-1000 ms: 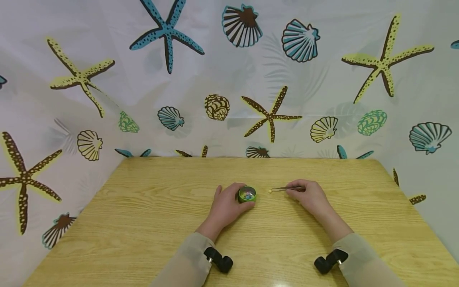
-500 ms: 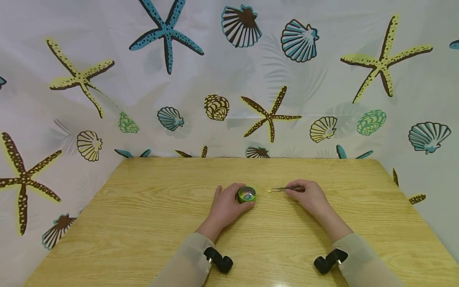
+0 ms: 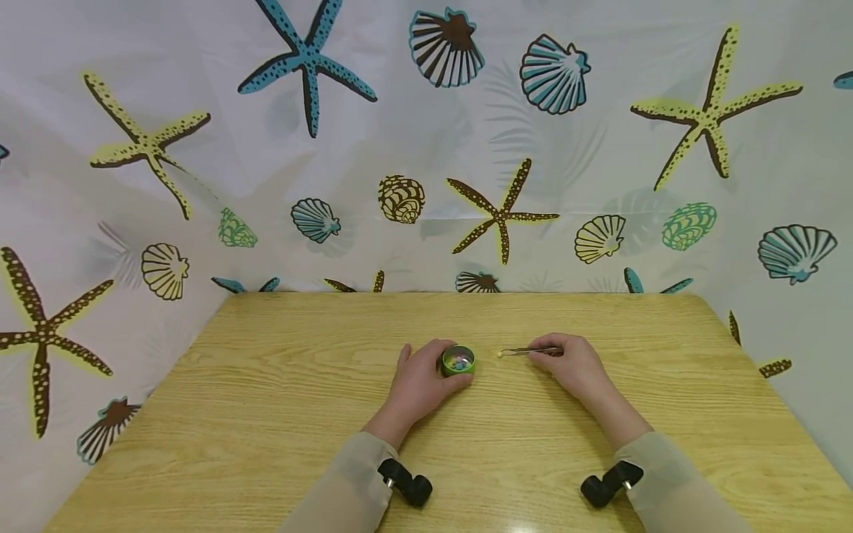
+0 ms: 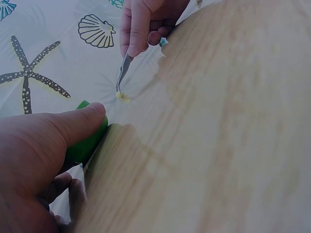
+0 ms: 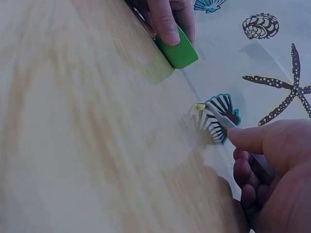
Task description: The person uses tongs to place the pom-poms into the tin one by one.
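A small round green container (image 3: 458,372) stands on the table, several tiny coloured pieces (image 3: 460,364) visible inside it. Curled around its left side, my left hand (image 3: 421,379) grips it, thumb along the near wall. To the right, my right hand (image 3: 578,366) pinches metal tweezers (image 3: 523,351) that point left. At their tips is a tiny yellow bead (image 3: 500,354), a short way right of the container. The right wrist view shows the yellow bead (image 5: 200,106) touching the tweezers' tips; whether it is off the tabletop I cannot tell.
The wooden table (image 3: 266,385) spreads out on all sides of both hands. Behind it hangs a white cloth (image 3: 373,252) printed with starfish and shells, which also closes off the left and right. A black wrist mount (image 3: 405,483) sits on each sleeve.
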The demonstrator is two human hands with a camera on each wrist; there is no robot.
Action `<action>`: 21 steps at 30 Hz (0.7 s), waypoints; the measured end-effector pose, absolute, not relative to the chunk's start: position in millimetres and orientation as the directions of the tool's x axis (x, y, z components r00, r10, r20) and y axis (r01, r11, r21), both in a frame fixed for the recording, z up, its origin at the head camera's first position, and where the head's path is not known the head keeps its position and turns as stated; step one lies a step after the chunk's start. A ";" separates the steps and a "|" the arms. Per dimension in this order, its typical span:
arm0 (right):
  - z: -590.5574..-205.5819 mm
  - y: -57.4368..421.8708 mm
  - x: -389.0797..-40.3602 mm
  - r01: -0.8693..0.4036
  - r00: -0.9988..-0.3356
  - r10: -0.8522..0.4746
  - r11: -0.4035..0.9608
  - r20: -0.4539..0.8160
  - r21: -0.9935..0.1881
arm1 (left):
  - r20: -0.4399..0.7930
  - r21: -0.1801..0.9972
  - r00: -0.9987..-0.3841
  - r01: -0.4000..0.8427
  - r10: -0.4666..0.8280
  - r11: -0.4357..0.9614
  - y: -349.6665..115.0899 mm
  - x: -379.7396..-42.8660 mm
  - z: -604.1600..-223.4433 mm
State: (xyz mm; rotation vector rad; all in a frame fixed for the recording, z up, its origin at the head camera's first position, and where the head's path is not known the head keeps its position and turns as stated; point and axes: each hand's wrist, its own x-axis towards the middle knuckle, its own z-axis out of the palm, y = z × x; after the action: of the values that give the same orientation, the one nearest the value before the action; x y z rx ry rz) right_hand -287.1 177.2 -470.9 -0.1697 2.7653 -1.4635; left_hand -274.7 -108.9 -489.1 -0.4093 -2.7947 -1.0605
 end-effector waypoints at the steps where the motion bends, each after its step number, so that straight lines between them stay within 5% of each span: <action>1: -471.1 176.9 -287.3 -0.093 -0.994 -0.100 0.560 0.045 -0.823 | 0.210 0.632 -0.956 0.293 0.206 0.718 -109.0 -274.6 -489.1; 21: -467.8 175.8 -287.7 -0.080 -0.997 -0.057 0.542 0.058 -0.836 | 0.211 0.632 -0.956 0.293 0.205 0.717 -109.7 -274.8 -489.6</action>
State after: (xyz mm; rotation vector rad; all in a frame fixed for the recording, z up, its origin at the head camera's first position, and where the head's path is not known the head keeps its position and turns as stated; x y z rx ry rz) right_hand -287.7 175.8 -467.8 -0.1242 2.7797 -1.5095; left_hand -274.8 -109.7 -489.6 -0.4076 -2.7939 -1.0607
